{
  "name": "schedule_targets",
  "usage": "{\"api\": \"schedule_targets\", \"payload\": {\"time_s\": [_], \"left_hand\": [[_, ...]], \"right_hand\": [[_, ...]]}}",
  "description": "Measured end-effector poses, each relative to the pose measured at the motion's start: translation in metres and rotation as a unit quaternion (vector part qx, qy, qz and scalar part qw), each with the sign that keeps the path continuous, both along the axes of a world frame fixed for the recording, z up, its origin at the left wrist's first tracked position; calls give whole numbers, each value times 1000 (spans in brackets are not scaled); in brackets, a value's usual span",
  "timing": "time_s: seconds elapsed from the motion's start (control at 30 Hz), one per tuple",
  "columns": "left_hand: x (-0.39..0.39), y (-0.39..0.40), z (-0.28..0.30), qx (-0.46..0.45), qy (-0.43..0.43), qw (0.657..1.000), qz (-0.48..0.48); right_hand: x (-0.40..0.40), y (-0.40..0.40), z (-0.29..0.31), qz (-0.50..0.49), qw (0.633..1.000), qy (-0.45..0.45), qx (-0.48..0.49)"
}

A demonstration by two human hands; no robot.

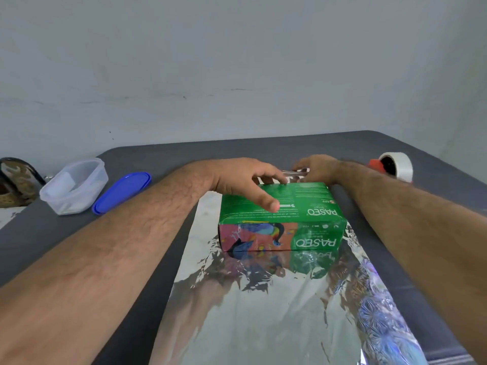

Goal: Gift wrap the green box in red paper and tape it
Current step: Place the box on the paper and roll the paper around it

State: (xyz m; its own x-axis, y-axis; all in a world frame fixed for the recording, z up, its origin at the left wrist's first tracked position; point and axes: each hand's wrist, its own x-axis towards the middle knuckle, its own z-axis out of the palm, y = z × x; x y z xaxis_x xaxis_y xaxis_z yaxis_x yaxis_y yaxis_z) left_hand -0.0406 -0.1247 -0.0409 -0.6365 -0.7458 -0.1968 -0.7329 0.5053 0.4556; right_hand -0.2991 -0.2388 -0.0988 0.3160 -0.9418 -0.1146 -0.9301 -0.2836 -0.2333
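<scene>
A green tissue box [305, 204] with a colourful bird picture on its near side lies on a shiny silver sheet of wrapping paper [263, 306], whose upturned face shows no red. My left hand [245, 180] reaches over the box's far left corner, thumb on the top, fingers at the paper's far edge [295, 173]. My right hand [316, 168] is behind the box's far edge, fingers pinching that same paper edge. A roll of white tape [398, 164] on a red dispenser stands at the far right.
The grey table [66, 233] ends at a pale wall. At the left stand a clear plastic container [75, 185] and its blue lid [122, 192]. A dark patterned object [15, 180] sits past the table's left edge.
</scene>
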Motion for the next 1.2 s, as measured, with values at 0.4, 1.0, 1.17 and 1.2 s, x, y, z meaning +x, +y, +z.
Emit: {"api": "schedule_targets", "payload": {"time_s": [0.4, 1.0, 1.17, 1.2], "left_hand": [[19, -6, -9, 11, -7, 998, 61], [45, -80, -48, -92, -68, 955, 275], [57, -68, -46, -213, -54, 936, 276], [60, -64, -44, -230, -42, 931, 282]], "right_hand": [[-1, 1, -6, -12, 1000, -14, 10], [-10, 16, 34, -44, 987, -139, -67], [-15, 36, 47, -28, 968, -220, -113], [-16, 39, 50, -22, 967, -222, -125]]}}
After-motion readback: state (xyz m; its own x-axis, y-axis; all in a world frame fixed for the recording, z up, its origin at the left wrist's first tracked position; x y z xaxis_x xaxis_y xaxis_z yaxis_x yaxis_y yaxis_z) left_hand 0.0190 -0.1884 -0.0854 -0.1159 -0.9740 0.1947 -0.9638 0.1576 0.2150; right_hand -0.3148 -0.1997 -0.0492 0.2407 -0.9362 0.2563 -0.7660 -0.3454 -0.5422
